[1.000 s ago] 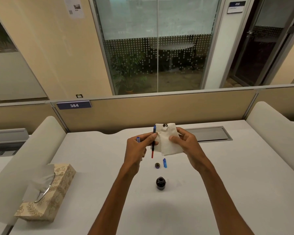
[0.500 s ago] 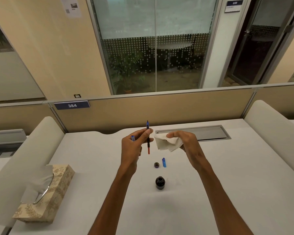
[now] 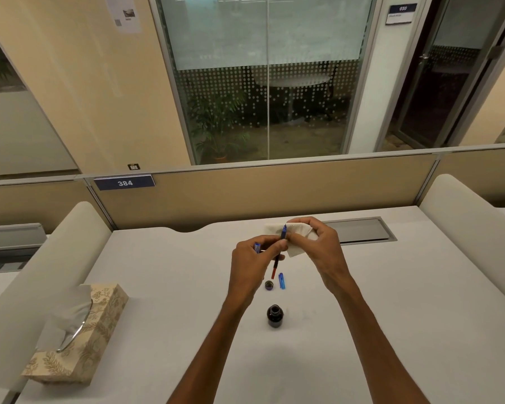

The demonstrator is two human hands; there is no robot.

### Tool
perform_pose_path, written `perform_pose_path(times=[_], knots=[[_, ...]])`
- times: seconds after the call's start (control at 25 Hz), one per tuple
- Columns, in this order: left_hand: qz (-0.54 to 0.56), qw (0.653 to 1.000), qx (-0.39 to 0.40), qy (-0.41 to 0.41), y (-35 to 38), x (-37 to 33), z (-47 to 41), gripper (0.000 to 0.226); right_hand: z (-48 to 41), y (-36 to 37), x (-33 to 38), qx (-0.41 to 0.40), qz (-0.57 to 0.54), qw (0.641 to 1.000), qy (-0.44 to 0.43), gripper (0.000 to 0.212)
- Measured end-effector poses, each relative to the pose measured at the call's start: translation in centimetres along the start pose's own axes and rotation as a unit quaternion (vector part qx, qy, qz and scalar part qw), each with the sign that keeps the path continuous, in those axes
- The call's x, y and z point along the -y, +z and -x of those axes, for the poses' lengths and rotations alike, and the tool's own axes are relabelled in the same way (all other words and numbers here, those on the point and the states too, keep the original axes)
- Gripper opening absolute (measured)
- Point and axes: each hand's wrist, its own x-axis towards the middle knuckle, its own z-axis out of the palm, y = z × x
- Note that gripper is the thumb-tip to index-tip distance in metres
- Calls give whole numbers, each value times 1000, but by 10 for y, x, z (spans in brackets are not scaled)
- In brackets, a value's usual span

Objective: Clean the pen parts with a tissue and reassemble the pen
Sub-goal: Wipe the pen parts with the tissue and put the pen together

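Item: white tabletop (image 3: 158,287), head view, with pen-cleaning materials.

Left hand (image 3: 252,262): raised above the tabletop centre, grip pinching a thin pen refill (image 3: 278,252) between thumb and forefinger. The refill stands nearly upright, blue tip toward 12 o'clock, red end toward 6 o'clock. A second small blue pen part (image 3: 257,247) shows in the same hand at the knuckles; how it is held cannot be told.

Right hand (image 3: 318,246): just beside the left hand at 3 o'clock of it, grip closed on a white tissue (image 3: 296,233). The tissue lies against and behind the upper end of the refill; the fingers fold it toward the blue tip.

On the tabletop, below the hands toward 6 o'clock:
- small blue pen part (image 3: 281,280), lying flat, long axis roughly 12 to 6 o'clock;
- small dark round cap (image 3: 269,285), just beside the blue part at its 9 o'clock, apart from it;
- dark ink bottle (image 3: 274,316), upright, open at the top, near and at 6 o'clock of the cap.

At 8 o'clock of the hands, well apart: patterned tissue box (image 3: 79,336) near the left edge, a sheet standing out of its slot.

At 2 o'clock of the hands: grey cable hatch (image 3: 368,231) set flush in the tabletop, partly hidden by the right hand.

At 12 o'clock: beige partition (image 3: 274,193) with a plate reading 384 (image 3: 125,183).
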Motion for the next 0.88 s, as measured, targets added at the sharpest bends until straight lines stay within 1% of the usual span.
perform_pose_path(times=[0.16,0.28,0.36,0.48,0.52,0.6,0.64,0.76,0.88], knots=[[5,1000,-17,-2,1,1,-2,28,1,-4,-2,32,-36,999,5,10],[-7,1000,-29,0,0,1,-4,29,3,-7,-5,80,-134,986,60,32],[-11,1000,-29,-2,-2,1,-4,29,4,-8,-2,102,-165,977,86,37],[-17,1000,-8,-1,-1,-1,-5,28,3,-6,-1,105,-178,975,75,22],[-20,1000,-4,1,0,-2,-4,26,3,-4,-2,106,-184,975,69,24],[-36,999,-10,4,2,-2,-4,25,1,-3,-1,109,-181,975,74,37],[-45,999,-14,7,2,-1,-5,26,0,-2,-1,109,-170,976,76,37],[-58,998,-24,28,2,-1,-6,25,-2,-2,-1,85,-114,988,65,23],[-52,997,-45,45,3,-5,-5,22,-2,-2,2,60,-110,991,47,32]])
